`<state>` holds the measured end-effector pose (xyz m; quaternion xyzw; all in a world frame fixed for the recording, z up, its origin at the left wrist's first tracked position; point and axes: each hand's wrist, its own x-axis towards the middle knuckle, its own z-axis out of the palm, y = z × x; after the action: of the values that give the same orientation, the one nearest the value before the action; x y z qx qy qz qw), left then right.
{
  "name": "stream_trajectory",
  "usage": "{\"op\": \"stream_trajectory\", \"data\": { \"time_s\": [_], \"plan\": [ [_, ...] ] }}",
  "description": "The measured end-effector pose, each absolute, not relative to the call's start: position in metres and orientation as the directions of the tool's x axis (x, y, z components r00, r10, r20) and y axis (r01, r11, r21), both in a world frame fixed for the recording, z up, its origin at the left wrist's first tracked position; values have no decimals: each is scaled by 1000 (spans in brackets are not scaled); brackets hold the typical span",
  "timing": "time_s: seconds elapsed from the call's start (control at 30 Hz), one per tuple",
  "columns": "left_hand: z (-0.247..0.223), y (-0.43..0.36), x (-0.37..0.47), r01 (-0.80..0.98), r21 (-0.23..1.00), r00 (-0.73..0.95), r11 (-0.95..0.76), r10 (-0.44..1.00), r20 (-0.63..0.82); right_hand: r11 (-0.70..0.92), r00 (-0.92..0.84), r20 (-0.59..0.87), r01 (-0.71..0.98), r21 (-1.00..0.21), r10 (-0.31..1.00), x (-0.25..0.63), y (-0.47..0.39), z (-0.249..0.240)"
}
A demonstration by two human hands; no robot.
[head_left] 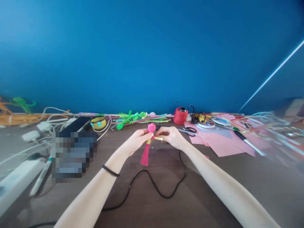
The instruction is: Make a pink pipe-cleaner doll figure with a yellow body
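Note:
Above the middle of the table, my left hand (140,139) is closed in a pinch on a pink pipe-cleaner piece (145,155). The piece has a bumpy round top and a bunch of pink strands hanging below, with a yellow band around its middle. Close to its right side, my right hand (173,136) pinches a narrow yellow strip (158,138) that reaches toward the band. Whether the strip joins the band is too small to tell. Behind my right fingers lies a dark object, partly hidden. A pair of scissors (190,131) rests just beyond that hand.
A black cable (152,179) winds across the table below my hands. Green pipe-cleaner pieces (129,119) and a red thread spool (180,116) line the wall. Pink paper sheets (220,144) spread at right. Phone (74,126), white cables and a power strip (22,179) lie left.

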<state>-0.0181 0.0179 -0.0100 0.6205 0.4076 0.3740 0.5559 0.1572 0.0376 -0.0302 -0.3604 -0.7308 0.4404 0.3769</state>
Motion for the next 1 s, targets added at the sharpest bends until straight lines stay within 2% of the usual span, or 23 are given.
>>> {"op": "stream_trajectory", "data": {
  "time_s": [0.1, 0.23, 0.33, 0.43, 0.53, 0.73, 0.9, 1.0],
  "plan": [
    [-15, 21, -18, 186, 978, 400, -97, 917, 15, 505, -449, 346, 303, -808, 824, 160, 36, -26],
    [-28, 26, -17, 315, 930, 376, -188, 925, 59, 673, -443, 507, 460, -579, 739, 158, 33, -22],
    [-33, 26, -15, 393, 885, 340, -248, 934, 111, 701, -451, 546, 556, -447, 706, 155, 29, -21],
    [-32, 23, -11, 481, 840, 228, -250, 961, 155, 690, -445, 556, 617, -378, 702, 151, 25, -22],
    [-29, 21, -8, 516, 830, 137, -211, 977, 163, 678, -409, 584, 635, -370, 701, 148, 22, -24],
    [-29, 21, -8, 418, 887, 171, -195, 976, 134, 643, -313, 607, 614, -457, 730, 147, 23, -27],
    [-29, 21, -8, 320, 929, 207, -187, 971, 124, 650, -391, 530, 571, -501, 753, 148, 25, -29],
    [-27, 21, -8, 209, 971, 191, -115, 979, 74, 685, -423, 544, 529, -501, 725, 151, 28, -29]
  ]
}}
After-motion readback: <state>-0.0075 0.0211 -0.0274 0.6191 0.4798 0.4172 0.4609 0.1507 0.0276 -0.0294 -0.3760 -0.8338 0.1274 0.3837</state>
